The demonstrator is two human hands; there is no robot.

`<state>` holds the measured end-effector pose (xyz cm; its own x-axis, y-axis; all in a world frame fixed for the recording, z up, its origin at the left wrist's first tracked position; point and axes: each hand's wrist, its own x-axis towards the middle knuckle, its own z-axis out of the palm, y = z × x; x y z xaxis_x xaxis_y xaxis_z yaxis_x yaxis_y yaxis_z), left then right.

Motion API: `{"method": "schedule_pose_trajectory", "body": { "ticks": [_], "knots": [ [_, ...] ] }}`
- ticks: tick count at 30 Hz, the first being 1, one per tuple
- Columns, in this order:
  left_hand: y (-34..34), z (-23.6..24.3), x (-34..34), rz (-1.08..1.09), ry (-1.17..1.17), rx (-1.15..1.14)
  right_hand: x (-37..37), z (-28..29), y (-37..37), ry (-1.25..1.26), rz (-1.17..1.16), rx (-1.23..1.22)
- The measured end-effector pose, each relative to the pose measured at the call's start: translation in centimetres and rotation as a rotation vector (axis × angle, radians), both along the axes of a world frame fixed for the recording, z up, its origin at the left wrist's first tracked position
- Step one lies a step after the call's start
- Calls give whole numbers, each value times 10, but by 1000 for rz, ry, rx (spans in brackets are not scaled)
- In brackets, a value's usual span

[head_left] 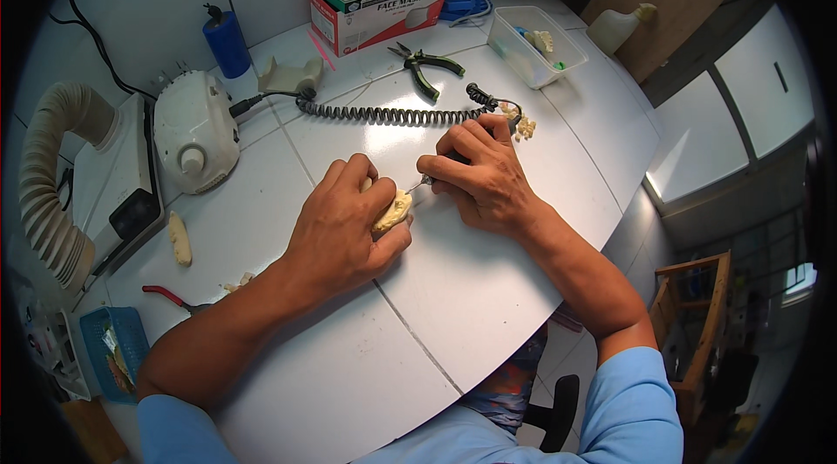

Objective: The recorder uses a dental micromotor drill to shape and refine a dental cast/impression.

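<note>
Clasped in the left grip (344, 218) at the centre of the frame: a pale yellow, rounded piece (394, 213), held above the white-tiled worktop (401, 377) between thumb and fingers. Closed around a dark handpiece (456, 156) just to the right, in the right grip (484, 169), with its thin metal tip aimed left at the piece's upper edge; cannot tell whether touching. Stretched across the upper middle, a coiled black cord (384, 117), running from a white control unit (195, 137) at upper left toward the right grip. Scattered near the cord's right end, small pale fragments (526, 127). Laid farther up, green-and-black pliers (425, 85); beyond, stacked cardboard boxes (379, 23) at top centre and a clear plastic tub (514, 61) at upper right. Lying at left, a long pale piece (180, 239), with a red-handled tool (166, 291) below and a ribbed hose (42, 176) arching near the frame's edge. Placed at lower left, a blue basket (91, 342).
</note>
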<state>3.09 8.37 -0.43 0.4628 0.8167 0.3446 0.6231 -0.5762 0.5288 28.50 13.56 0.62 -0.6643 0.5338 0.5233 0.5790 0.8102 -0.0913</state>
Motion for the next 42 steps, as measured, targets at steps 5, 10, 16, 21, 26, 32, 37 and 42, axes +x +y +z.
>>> {"method": "schedule_pose_trajectory", "body": {
  "ticks": [5, 10, 16, 21, 26, 32, 37, 42],
  "knots": [
    [0, 2, 2, 1, -10, 1, 2, -1, 1, 2, 7, 4],
    [1, 1, 1, 3, -11, 6, 1, 0, 0, 8, 12, 9],
    [0, 1, 1, 0, -18, 3, 2, 0, 0, 7, 12, 27],
    [1, 1, 1, -2, -11, -11, 2, -1, 0, 8, 3, 31],
    [1, 0, 1, -5, -22, 2, 3, 1, 0, 7, 11, 11],
    [1, 1, 1, -4, -18, 0, 3, 1, 0, 8, 20, -2],
    [1, 1, 1, -4, -17, 1, 4, 1, 0, 1, 30, -22],
    [1, 0, 1, 1, -10, 6, 4, 2, 0, 4, 41, -49]
  ]
}}
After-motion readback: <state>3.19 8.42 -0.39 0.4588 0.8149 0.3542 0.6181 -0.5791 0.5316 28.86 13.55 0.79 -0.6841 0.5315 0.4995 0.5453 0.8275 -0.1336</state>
